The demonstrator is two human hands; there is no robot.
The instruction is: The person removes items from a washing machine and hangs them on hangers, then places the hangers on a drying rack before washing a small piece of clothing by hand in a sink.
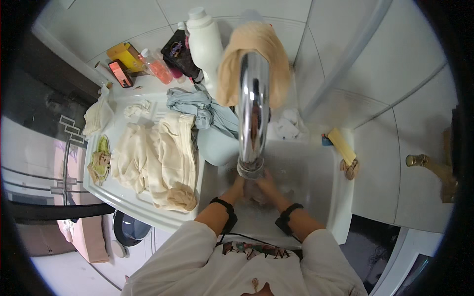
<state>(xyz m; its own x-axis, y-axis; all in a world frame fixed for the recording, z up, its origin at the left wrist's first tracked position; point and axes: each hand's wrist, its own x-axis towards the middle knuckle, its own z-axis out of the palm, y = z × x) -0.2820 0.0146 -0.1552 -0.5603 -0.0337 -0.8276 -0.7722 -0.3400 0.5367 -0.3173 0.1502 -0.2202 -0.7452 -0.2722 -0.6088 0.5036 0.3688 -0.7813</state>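
Note:
My left hand (237, 185) and my right hand (266, 183) reach down close together into a white sink basin (314, 177). A chrome faucet (253, 111) arches over them and hides part of my fingers. Between and below my hands lies a blurred, wet, brownish-grey item (257, 196), perhaps cloth; whether my fingers grip it cannot be told. A tan cloth (276, 70) hangs behind the faucet. Cream garments (148, 155) lie bunched on the washboard side at the left, with a beige cloth (181, 198) at their lower edge.
A pale blue bowl (216, 148) and a blue-grey garment (200, 107) sit left of the faucet. Behind stand a white bottle (205, 44), a clear bottle with pink contents (159, 68) and a phone (120, 74). A yellow bar (342, 146) rests on the right rim.

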